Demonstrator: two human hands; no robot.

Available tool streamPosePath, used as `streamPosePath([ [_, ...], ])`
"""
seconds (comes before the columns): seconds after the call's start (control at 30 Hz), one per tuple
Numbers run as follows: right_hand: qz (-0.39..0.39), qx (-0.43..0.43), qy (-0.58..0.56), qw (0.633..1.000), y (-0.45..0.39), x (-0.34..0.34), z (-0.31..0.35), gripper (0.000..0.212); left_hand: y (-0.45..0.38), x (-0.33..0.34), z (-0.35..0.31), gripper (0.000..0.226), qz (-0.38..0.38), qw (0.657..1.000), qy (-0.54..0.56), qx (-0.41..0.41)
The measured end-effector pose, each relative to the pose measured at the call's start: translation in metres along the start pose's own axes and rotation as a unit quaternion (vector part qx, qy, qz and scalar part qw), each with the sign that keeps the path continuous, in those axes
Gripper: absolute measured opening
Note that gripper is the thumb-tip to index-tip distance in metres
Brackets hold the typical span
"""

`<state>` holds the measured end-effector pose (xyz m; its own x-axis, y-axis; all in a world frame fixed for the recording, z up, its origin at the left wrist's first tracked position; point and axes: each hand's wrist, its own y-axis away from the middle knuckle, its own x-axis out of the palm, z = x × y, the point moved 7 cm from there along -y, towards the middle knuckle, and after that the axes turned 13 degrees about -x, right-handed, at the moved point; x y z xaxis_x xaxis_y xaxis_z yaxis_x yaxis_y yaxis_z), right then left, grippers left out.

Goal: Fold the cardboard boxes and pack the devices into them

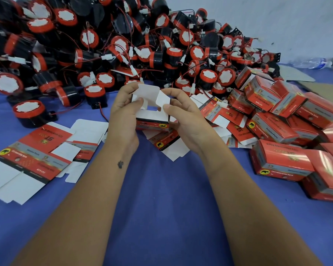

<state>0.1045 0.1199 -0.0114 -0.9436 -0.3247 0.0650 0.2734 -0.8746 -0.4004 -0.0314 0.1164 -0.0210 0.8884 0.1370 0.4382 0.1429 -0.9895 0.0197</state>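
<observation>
Both hands hold one small red cardboard box above the blue table, its white flaps standing open at the top. My left hand grips its left side with the thumb on a flap. My right hand grips its right side, thumb pressing another white flap. A big heap of black-and-red round devices with thin wires fills the back of the table. Unfolded flat boxes lie at the left, with more flat boxes under my hands.
Folded red boxes are piled at the right. One device sits apart at the left front of the heap. A clear plastic bottle lies at the far right by the wall. Blue cloth covers the table.
</observation>
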Motion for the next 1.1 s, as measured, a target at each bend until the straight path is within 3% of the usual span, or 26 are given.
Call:
streamPosePath([
  [0.33, 0.013, -0.005, -0.017, 1.0, 0.002, 0.005, 0.007, 0.043, 0.001, 0.001, 0.0, 0.036, 0.002, 1.0, -0.014, 0.006],
  [0.53, -0.064, -0.005, -0.028, 0.998, -0.002, 0.004, 0.004, 0.052, 0.001, 0.005, 0.002, 0.038, 0.007, 1.0, 0.016, -0.003],
  [0.63, -0.103, 0.001, -0.05, 0.993, -0.002, 0.003, 0.0, 0.048, 0.002, 0.007, 0.001, 0.036, 0.019, 1.0, 0.023, 0.0],
  [0.77, -0.098, 0.014, -0.081, 0.992, -0.001, 0.001, -0.001, 0.037, 0.004, 0.008, 0.002, 0.023, 0.048, 0.998, 0.026, -0.011],
  [0.9, -0.081, 0.017, -0.063, 0.995, -0.002, -0.001, -0.001, 0.023, 0.006, 0.01, 0.004, 0.004, 0.052, 0.996, -0.076, 0.008],
  [1.03, -0.071, 0.018, 0.015, 0.997, -0.001, -0.004, -0.004, 0.023, 0.006, 0.01, 0.004, 0.043, 0.055, 0.994, -0.096, 0.017],
  [1.1, -0.085, 0.005, 0.086, 0.993, -0.002, -0.006, -0.002, 0.028, 0.004, 0.007, 0.003, 0.051, 0.044, 0.994, -0.098, 0.018],
])
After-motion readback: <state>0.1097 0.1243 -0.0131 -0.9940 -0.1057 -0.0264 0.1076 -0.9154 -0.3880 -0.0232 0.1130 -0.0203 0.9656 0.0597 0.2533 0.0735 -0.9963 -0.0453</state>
